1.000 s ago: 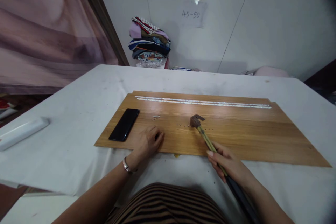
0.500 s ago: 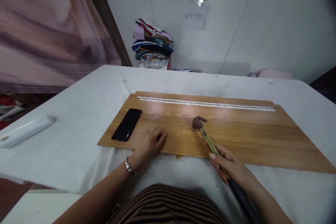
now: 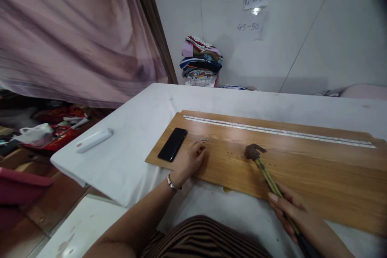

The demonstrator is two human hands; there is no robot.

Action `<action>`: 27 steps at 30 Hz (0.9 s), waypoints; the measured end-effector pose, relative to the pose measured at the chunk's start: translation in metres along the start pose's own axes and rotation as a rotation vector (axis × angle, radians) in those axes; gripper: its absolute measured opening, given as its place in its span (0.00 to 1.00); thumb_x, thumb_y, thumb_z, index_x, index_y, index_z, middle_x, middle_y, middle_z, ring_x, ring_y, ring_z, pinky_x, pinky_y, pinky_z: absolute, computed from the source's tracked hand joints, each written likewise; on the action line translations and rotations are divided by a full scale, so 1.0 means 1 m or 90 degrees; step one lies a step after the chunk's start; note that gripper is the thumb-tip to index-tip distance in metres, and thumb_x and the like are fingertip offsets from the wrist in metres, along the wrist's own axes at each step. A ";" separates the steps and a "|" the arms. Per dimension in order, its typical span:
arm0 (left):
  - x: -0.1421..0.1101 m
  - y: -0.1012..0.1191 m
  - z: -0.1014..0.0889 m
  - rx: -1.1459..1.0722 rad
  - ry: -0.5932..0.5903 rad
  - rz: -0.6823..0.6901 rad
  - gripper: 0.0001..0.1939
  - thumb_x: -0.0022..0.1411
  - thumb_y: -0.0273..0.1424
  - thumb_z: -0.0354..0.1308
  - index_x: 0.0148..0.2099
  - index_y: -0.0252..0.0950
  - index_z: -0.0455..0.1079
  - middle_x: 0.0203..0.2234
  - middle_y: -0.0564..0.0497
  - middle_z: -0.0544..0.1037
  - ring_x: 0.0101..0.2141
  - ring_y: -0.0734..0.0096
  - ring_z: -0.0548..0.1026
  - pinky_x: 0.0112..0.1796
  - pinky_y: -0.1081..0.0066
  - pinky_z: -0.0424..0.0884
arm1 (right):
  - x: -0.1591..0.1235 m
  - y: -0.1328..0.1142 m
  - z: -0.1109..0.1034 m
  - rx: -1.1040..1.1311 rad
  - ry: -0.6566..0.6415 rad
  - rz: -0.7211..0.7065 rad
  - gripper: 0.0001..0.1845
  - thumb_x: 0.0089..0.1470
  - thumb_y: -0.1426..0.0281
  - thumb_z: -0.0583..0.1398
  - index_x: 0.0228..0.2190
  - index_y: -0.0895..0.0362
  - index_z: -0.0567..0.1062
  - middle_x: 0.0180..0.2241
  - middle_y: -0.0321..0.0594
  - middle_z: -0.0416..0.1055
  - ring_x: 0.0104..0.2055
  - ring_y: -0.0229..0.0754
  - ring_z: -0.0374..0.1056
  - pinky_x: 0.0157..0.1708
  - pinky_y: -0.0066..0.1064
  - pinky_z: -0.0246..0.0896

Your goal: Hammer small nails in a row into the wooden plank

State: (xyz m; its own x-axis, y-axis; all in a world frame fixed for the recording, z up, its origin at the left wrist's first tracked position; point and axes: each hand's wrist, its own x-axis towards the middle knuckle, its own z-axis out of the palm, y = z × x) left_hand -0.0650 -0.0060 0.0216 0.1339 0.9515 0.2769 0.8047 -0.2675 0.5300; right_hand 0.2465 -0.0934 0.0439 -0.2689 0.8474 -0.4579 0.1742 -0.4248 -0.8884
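Note:
My right hand (image 3: 298, 211) is closed around the handle of a claw hammer (image 3: 270, 179). The hammer's rusty head hovers over or rests on a wooden board (image 3: 317, 173); which of the two, I cannot tell. Beside the head, a row of small nail heads or holes (image 3: 234, 154) dots the wood. My left hand (image 3: 192, 159) lies low over the board's left part, its fingers loosely curled with a gap by the thumb. Its fingertips are close to a few loose nails (image 3: 204, 140), and I see nothing held in them.
A black phone (image 3: 173, 144) lies at the board's left end. Two white measuring strips (image 3: 272, 130) run along its far side. On the white-covered table (image 3: 127, 117) is a white elongated object (image 3: 94, 140). Folded cloths (image 3: 202, 62) are stacked by the wall.
My view has turned left, so the scene sits farther right. My left hand has moved forward toward the loose nails. My right hand keeps its grip on the hammer, near the same spot.

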 end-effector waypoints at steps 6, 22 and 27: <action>0.019 -0.010 -0.005 0.146 0.007 0.047 0.09 0.68 0.32 0.51 0.36 0.37 0.71 0.35 0.49 0.74 0.39 0.68 0.72 0.41 0.69 0.68 | 0.002 0.001 0.000 0.002 -0.009 -0.009 0.28 0.54 0.48 0.57 0.46 0.55 0.65 0.12 0.22 0.52 0.11 0.31 0.45 0.10 0.22 0.50; 0.038 -0.008 -0.007 0.270 -0.112 -0.001 0.09 0.67 0.28 0.48 0.39 0.35 0.71 0.35 0.46 0.76 0.37 0.65 0.74 0.37 0.69 0.68 | 0.000 0.003 -0.001 0.006 0.027 -0.012 0.21 0.53 0.48 0.58 0.35 0.53 0.68 0.11 0.24 0.52 0.10 0.31 0.45 0.10 0.22 0.48; 0.041 -0.007 -0.007 0.288 -0.141 -0.003 0.11 0.67 0.26 0.48 0.37 0.34 0.71 0.36 0.45 0.76 0.36 0.65 0.75 0.35 0.70 0.68 | 0.003 0.000 -0.001 0.003 0.004 -0.023 0.21 0.53 0.48 0.58 0.32 0.54 0.67 0.13 0.23 0.53 0.11 0.30 0.46 0.09 0.21 0.49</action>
State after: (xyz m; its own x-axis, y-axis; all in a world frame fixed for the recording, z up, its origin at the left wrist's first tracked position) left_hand -0.0691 0.0333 0.0353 0.2095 0.9751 0.0720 0.9692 -0.2169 0.1170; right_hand 0.2469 -0.0907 0.0425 -0.2685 0.8645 -0.4249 0.1605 -0.3948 -0.9047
